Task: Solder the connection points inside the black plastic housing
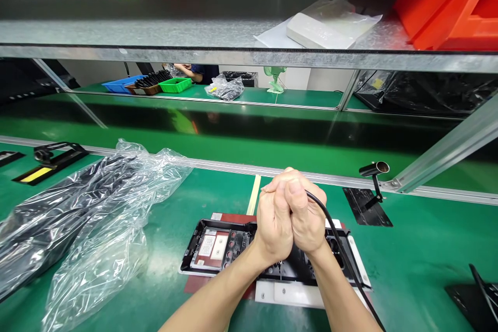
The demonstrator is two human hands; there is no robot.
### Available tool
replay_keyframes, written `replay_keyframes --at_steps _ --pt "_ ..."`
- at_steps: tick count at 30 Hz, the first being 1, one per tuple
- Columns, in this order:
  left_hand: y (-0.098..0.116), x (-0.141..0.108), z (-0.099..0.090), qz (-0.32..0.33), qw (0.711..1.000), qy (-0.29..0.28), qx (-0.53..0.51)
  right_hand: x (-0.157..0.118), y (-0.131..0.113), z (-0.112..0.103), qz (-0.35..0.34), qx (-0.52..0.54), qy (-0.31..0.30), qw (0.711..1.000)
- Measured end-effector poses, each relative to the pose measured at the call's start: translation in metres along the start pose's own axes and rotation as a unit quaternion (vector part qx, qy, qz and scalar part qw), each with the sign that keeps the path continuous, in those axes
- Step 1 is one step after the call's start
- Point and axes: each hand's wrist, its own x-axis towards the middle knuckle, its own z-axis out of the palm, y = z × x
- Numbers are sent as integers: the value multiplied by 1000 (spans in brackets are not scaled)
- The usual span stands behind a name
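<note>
My left hand (275, 220) and my right hand (308, 212) are pressed together, both closed, with the thumbs side by side on top. A black cable (337, 233) comes out at the top of my right fist, bends over the back of that hand and runs down past the right forearm. What sits inside the left fist is hidden. Below the hands lies a long black plastic housing (189, 246), its open side up, with cut-outs and a white label. It rests on a fixture with white blocks (303, 294) and a dark red base (195, 284). My hands cover its middle.
Clear plastic bags (105, 238) with black parts inside spread over the left. A small metal tube on a stand (374, 168) is at right, and a black part (472, 295) lies near the right edge. A metal shelf (218, 55) crosses above. Someone's hand (184, 69) shows beyond.
</note>
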Motion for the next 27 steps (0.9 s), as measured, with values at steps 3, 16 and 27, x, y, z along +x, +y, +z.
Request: replay_keyframes --at_steps 3,16,27 --pt "1 0 0 -7 1000 -2 -2 0 0 0 0 -2 2 1000" --pt "1 0 1 2 1000 3 5 0 1 0 0 -2 3 1000" --pt "2 1 0 8 1000 -9 -4 0 2 0 -1 2 0 1000"
